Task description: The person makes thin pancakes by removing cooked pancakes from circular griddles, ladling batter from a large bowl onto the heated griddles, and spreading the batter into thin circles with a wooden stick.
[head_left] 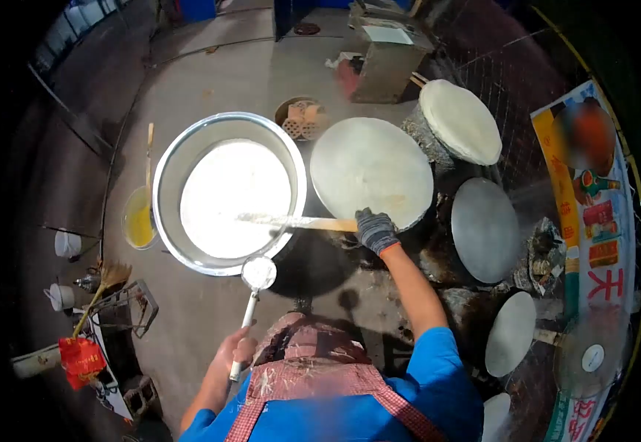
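Observation:
My bare left hand (pixel 233 352) is closed around the white handle of a ladle (pixel 259 273). White batter fills the ladle's bowl, which sits at the near rim of a large metal pot (pixel 167 228). Inside the pot lies white batter (pixel 235 188), glaring in the light. My right hand (pixel 376 230), in a grey glove, grips a flat wooden paddle (pixel 320 223). The paddle's far end is coated white and reaches over the batter. Beneath and beyond the gloved hand is a round griddle (pixel 368 162) with a pale surface.
More round griddles (pixel 485 230) line the right side; one farther back has a pale round sheet (pixel 460 121). Perforated bricks (pixel 305 120) lie in a container behind the pot. At left stand a bowl of yellow liquid (pixel 141 225), a broom (pixel 112 275) and a metal frame (pixel 140 306).

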Motion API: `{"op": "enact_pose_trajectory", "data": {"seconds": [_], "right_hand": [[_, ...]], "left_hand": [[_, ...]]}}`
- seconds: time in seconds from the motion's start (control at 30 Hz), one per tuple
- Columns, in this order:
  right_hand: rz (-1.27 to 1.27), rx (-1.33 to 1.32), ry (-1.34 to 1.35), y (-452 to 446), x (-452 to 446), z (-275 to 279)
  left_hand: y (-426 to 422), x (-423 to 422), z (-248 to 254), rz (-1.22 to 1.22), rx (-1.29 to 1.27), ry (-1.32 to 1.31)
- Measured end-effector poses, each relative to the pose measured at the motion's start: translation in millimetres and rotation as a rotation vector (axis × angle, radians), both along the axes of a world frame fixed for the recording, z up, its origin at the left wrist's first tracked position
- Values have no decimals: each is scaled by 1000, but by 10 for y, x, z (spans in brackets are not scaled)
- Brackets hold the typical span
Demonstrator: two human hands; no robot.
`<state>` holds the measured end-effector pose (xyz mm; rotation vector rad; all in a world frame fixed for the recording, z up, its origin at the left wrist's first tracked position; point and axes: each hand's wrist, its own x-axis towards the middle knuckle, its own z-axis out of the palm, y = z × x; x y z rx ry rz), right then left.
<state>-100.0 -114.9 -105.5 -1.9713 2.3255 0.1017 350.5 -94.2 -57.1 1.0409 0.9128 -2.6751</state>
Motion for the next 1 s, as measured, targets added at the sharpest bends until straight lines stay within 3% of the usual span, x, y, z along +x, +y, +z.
{"op": "enact_pose_trajectory", "data": {"seconds": [0.1,0.3,0.53,0.7,0.8,0.83,1.0], "right_hand": [[104,112,70,-32,-16,97],[-44,-78,40,-133,-292,395],[-120,-210,109,-600,-1180,1211],[-159,-133,154,-927,-1650,1904],[-82,-295,149,-1116,-2365,1899],[-85,-269,11,-1146,-2414,2144],[-70,-374,-77,-1450,-3683,2586]], "left_hand": [[-79,-11,-55,9,-1,-22],[-283,-104,-85,-2,-8,78],[-360,-213,-121,8,-34,55],[-217,-428,29,94,-149,37],[-59,-604,37,179,-143,0],[2,-691,35,221,-114,4],[376,-1311,170,435,-126,64]]}}
